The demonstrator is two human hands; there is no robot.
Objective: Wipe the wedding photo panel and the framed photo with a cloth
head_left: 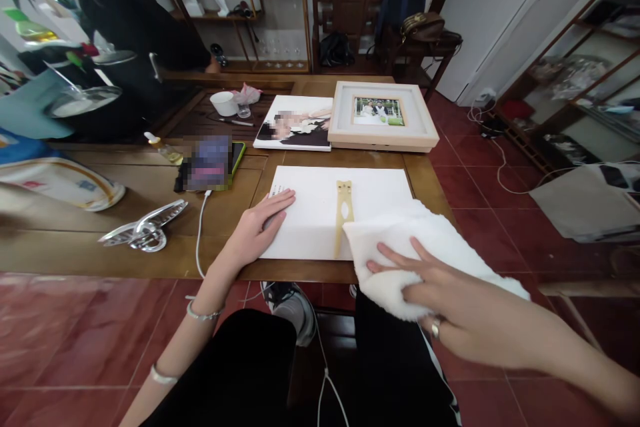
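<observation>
A white rectangular panel (pixel 305 213) lies flat at the table's front edge, with small dark print near its upper left corner. Fixed or resting on its middle is a narrow yellowish strip (pixel 344 203), with an oval hole and small dots at its top. My left hand (pixel 263 227) rests flat on the panel's left side, fingers stretched out. In my right hand (pixel 425 280) is a white fluffy cloth (pixel 430 233), which covers the panel's lower right part and touches the strip's side. Some of the cloth hangs past the table edge.
Behind the panel lie a photo print (pixel 300 123) and a light wooden picture frame (pixel 385 137). To the left are a phone (pixel 210 163) with a white cable (pixel 201 233), a silver metal clip-like object (pixel 145 227), a dropper bottle (pixel 164 149) and a blue-white bag (pixel 55 173).
</observation>
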